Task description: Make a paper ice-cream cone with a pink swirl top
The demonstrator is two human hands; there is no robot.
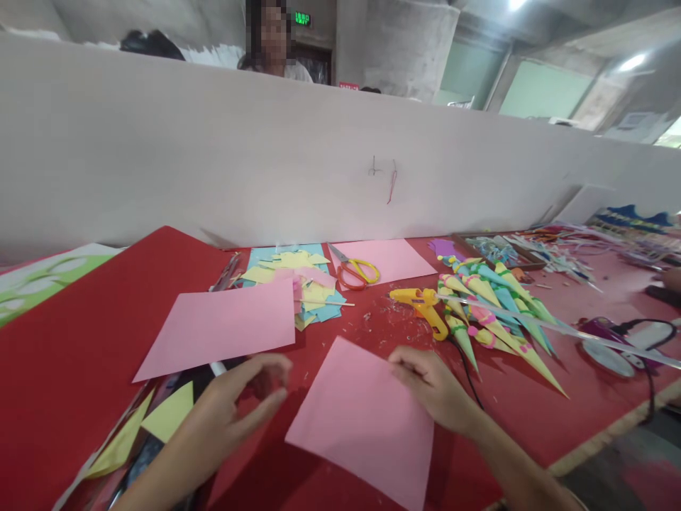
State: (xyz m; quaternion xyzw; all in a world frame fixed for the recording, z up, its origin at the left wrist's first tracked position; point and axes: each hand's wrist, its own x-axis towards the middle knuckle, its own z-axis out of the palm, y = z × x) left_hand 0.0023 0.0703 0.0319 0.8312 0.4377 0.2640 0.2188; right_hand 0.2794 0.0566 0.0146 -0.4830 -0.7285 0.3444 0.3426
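Note:
My right hand (433, 389) pinches the upper right edge of a pink sheet of paper (367, 419), which is tilted over the red table. To its left, my left hand (247, 397) is held with curved fingers and thumb apart, nothing between them. Beyond the left hand lies another pink sheet (228, 323). Yellow paper pieces (169, 413) are beside my left forearm. Past the held sheet, a yellow glue gun (423, 306) with a long clear glue stick (532, 323) lies near several decorated paper cones (494, 312).
Scissors (354, 273) with red and yellow handles rest on a pink sheet (404, 261) by the white partition (266, 163). Paper scraps (298, 277) are piled at centre. A large red board (106, 355) lies left. At right are a purple device (606, 337) and its cable. A person (279, 64) is behind the partition.

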